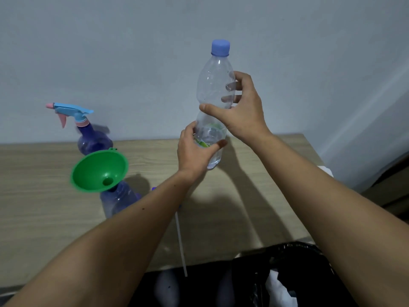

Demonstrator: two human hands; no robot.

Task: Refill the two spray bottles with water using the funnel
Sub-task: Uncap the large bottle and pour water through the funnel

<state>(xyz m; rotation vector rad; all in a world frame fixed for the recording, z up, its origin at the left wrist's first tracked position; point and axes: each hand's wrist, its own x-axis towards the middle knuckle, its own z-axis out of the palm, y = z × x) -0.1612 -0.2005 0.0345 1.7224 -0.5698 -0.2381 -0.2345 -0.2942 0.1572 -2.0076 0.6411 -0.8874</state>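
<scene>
A clear plastic water bottle point(213, 89) with a blue cap stands upright above the wooden table point(44, 207), with a little water left in its base. My left hand point(194, 149) grips its lower part and my right hand point(243, 109) wraps its middle. A green funnel point(99, 171) sits tilted in the neck of a purple spray bottle point(120, 199) with no spray head. Behind it a second purple spray bottle point(94, 140) carries its blue and pink trigger head. A white dip tube point(180, 235) of a removed spray head lies on the table, its head hidden under my left forearm.
A grey wall rises right behind the table. A black bin bag point(294, 275) with white paper in it sits at the table's near right edge. Dark furniture point(391, 185) stands to the far right.
</scene>
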